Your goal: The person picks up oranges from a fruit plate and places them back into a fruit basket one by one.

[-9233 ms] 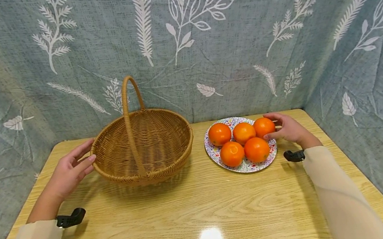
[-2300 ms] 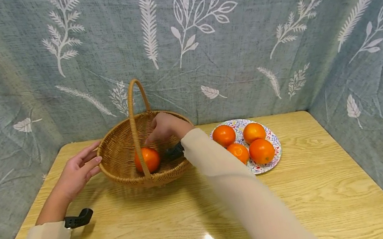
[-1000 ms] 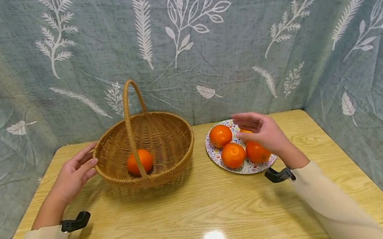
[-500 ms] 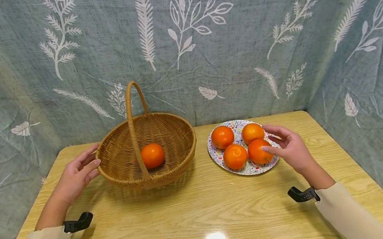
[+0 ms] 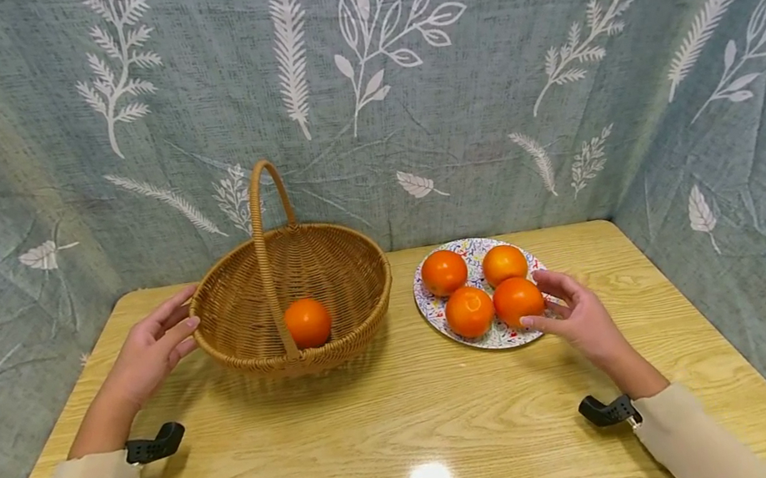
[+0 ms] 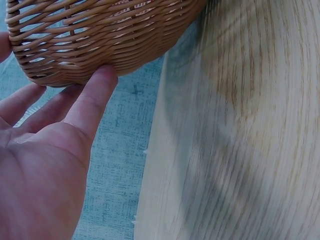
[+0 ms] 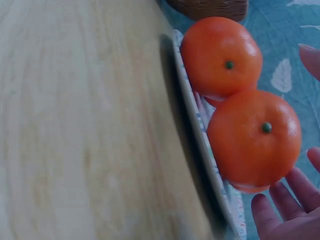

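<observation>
My right grip (image 5: 577,316) is cupped loosely at the right side of the near right orange (image 5: 519,302) on the plate (image 5: 429,311), not closed on it; how firmly I touch the skin I can't tell. If I caught it off-centre, the smooth, round fruit could roll away and shove the near left orange (image 5: 469,311), perhaps sending one over the plate's low edge onto the tabletop (image 5: 314,462). My left grip (image 5: 143,351) is relaxed too, touching the side of the basket (image 5: 343,275) without clasping it, so a knock against the handle (image 5: 266,267) would probably swivel or tip it. One loose orange (image 5: 308,322) lies inside near the front wall, and any tilt would likely set it rolling
</observation>
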{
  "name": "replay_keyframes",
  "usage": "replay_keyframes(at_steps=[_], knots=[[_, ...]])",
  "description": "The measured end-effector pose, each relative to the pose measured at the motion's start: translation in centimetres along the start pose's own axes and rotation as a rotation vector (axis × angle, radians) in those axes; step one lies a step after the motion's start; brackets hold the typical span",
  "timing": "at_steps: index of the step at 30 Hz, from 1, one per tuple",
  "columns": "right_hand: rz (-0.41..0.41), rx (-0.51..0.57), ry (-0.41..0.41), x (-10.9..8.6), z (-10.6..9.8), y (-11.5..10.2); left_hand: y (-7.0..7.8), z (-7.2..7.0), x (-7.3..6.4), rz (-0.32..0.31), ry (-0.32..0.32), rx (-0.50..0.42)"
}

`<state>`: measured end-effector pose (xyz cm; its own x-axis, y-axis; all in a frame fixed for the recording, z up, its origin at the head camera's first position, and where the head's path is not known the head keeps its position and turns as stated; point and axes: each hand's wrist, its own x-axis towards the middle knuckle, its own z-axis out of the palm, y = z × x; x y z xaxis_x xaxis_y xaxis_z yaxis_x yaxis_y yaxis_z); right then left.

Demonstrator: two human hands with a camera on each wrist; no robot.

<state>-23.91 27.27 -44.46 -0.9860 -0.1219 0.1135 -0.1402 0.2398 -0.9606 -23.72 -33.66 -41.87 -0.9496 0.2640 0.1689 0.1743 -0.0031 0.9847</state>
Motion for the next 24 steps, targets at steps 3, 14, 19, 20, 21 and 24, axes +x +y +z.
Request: replay_keyframes(at_steps=[3, 14, 19, 20, 21, 24], knots=[[0.011, -0.011, -0.005, 0.1, 0.1, 0.4, 0.0, 0.0, 0.0, 0.004, -0.005, -0.007], [0.073, -0.061, -0.001, 0.7, 0.5, 1.5, 0.1, 0.0, -0.1, -0.002, -0.011, -0.026], [0.074, -0.109, 0.009, 1.0, 0.7, 1.4, 0.1, 0.1, 0.0, -0.003, -0.014, -0.024], [0.076, -0.115, 0.01, 1.0, 0.7, 1.4, 0.1, 0.1, 0.0, -0.002, -0.015, -0.025], [0.081, -0.121, 0.008, 1.1, 0.8, 1.3, 0.2, 0.1, 0.0, -0.002, -0.015, -0.025], [0.09, -0.136, 0.01, 1.2, 1.0, 1.1, 0.1, 0.1, 0.0, -0.004, -0.016, -0.025]])
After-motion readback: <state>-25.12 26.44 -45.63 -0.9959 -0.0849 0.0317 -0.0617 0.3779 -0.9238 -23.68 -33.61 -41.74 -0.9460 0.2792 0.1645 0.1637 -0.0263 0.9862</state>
